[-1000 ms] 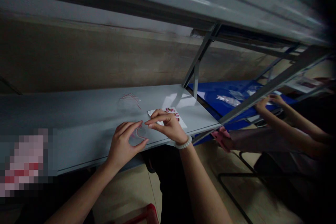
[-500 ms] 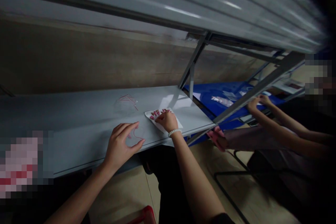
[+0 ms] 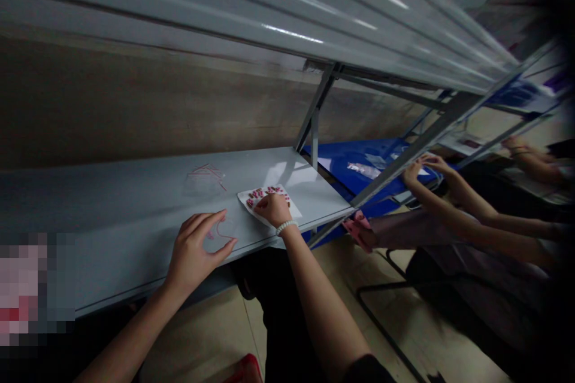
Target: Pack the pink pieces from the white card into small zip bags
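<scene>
Head view: the right hand, wearing a white beaded bracelet, rests on a white sheet with red printed marks near the edge of the grey desk; whether it pinches anything cannot be told. The left hand stays released, curved around a thin red loop. Pink strips lie farther along the desk. Beyond a metal strut, a co-worker's hands reach toward a blue surface. A red plastic edge shows on the floor below.
</scene>
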`<state>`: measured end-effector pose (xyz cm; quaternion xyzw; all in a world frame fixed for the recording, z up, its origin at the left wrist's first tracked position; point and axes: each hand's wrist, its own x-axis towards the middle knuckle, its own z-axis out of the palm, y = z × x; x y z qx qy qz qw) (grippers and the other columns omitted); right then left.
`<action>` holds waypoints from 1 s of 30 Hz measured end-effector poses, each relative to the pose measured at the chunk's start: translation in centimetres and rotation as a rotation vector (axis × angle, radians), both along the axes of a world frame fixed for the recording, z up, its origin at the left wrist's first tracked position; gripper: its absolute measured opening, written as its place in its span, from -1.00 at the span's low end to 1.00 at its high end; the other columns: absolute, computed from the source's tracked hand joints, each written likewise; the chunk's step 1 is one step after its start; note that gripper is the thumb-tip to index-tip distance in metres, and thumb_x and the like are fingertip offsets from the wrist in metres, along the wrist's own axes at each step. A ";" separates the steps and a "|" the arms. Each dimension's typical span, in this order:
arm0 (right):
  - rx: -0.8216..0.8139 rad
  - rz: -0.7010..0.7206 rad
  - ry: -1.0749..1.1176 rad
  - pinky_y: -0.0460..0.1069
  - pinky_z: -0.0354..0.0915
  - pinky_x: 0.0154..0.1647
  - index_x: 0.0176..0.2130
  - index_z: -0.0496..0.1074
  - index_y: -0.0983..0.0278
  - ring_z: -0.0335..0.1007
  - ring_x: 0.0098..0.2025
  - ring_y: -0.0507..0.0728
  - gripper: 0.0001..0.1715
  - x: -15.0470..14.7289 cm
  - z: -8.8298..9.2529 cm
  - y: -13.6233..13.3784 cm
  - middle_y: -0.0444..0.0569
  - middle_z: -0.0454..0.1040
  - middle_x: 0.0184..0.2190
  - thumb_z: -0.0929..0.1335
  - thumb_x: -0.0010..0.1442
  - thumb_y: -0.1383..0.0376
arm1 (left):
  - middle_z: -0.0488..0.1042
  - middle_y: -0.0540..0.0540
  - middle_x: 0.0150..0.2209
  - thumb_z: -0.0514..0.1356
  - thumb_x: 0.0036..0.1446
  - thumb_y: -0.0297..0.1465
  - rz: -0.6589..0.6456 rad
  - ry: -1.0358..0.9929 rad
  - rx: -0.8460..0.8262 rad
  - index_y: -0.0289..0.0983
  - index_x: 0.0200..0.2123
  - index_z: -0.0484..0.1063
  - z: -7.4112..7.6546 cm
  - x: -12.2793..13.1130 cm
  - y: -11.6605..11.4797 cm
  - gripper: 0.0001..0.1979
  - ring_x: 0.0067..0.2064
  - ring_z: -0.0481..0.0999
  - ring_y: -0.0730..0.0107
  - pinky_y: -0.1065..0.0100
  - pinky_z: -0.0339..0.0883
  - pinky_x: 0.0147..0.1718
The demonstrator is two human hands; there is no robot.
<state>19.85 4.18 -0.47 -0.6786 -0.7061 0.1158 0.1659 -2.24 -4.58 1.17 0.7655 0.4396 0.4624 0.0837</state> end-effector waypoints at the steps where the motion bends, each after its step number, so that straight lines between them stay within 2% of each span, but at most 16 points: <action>1: -0.002 0.006 0.007 -0.10 0.24 -0.39 -0.39 0.63 0.27 0.48 -0.40 0.10 -0.86 0.0 0.0 0.0 0.01 0.61 -0.45 0.43 0.01 0.29 | 0.52 -0.12 -0.15 0.30 0.01 -0.37 0.001 0.001 0.000 -0.21 0.01 0.39 0.0 0.0 0.0 -0.55 -0.12 0.49 0.20 0.17 0.40 -0.10; 10: -0.003 0.009 0.031 -0.08 0.24 -0.38 -0.43 0.62 0.30 0.46 -0.43 0.11 -0.89 0.1 0.4 -0.2 0.02 0.59 -0.49 0.43 -0.01 0.35 | 0.51 -0.13 -0.14 0.29 0.03 -0.38 -0.003 -0.003 -0.014 -0.20 0.01 0.37 -0.3 0.0 0.2 -0.56 -0.10 0.48 0.20 0.16 0.38 -0.09; 14: 0.126 -0.014 0.160 -0.07 0.24 -0.35 -0.46 0.60 0.30 0.44 -0.41 0.10 -0.89 0.1 1.2 -0.7 0.01 0.57 -0.49 0.44 -0.01 0.30 | 0.50 -0.12 -0.14 0.29 0.03 -0.38 -0.003 -0.004 -0.006 -0.20 0.01 0.37 -0.2 0.0 0.2 -0.57 -0.10 0.48 0.21 0.17 0.38 -0.08; 17: 0.180 0.096 0.501 -0.07 0.24 -0.39 -0.42 0.59 0.29 0.42 -0.42 0.07 -0.80 -0.8 2.3 -2.0 -0.02 0.57 -0.46 0.44 0.01 0.19 | 0.51 -0.13 -0.14 0.29 0.04 -0.37 0.001 0.001 -0.011 -0.20 0.02 0.37 -0.1 0.1 0.2 -0.57 -0.11 0.49 0.20 0.16 0.38 -0.09; 20: 0.117 0.284 0.774 -0.08 0.22 -0.42 -0.37 0.58 0.28 0.40 -0.41 0.06 -0.76 -2.5 3.5 -3.8 -0.04 0.56 -0.43 0.44 0.03 0.15 | 0.51 -0.14 -0.14 0.28 0.04 -0.35 0.004 0.000 -0.025 -0.19 0.02 0.38 -0.1 0.2 0.2 -0.57 -0.11 0.49 0.19 0.17 0.39 -0.10; 24: 0.104 0.422 0.803 -0.06 0.21 -0.34 -0.41 0.58 0.25 0.36 -0.38 0.04 -0.86 -4.6 4.5 -5.4 -0.09 0.50 -0.47 0.49 -0.02 0.23 | 0.51 -0.14 -0.13 0.29 0.03 -0.35 0.021 -0.006 -0.018 -0.20 0.01 0.38 -0.5 0.2 0.3 -0.57 -0.11 0.50 0.18 0.18 0.40 -0.12; 27: 0.099 0.440 0.804 -0.06 0.22 -0.31 -0.39 0.59 0.24 0.33 -0.38 0.03 -0.88 -5.0 4.6 -5.4 -0.11 0.45 -0.47 0.51 -0.03 0.28 | 0.51 -0.15 -0.13 0.29 0.03 -0.35 0.021 -0.004 -0.016 -0.21 0.02 0.38 -0.7 0.3 0.3 -0.56 -0.11 0.50 0.19 0.18 0.40 -0.12; 30: 0.095 0.449 0.822 -0.04 0.25 -0.29 -0.37 0.60 0.23 0.34 -0.36 0.03 -0.82 -4.9 4.6 -5.3 -0.10 0.44 -0.43 0.51 -0.02 0.20 | 0.50 -0.14 -0.14 0.29 0.03 -0.36 0.026 -0.010 -0.020 -0.21 0.02 0.38 -0.6 0.3 0.3 -0.56 -0.11 0.49 0.19 0.17 0.40 -0.12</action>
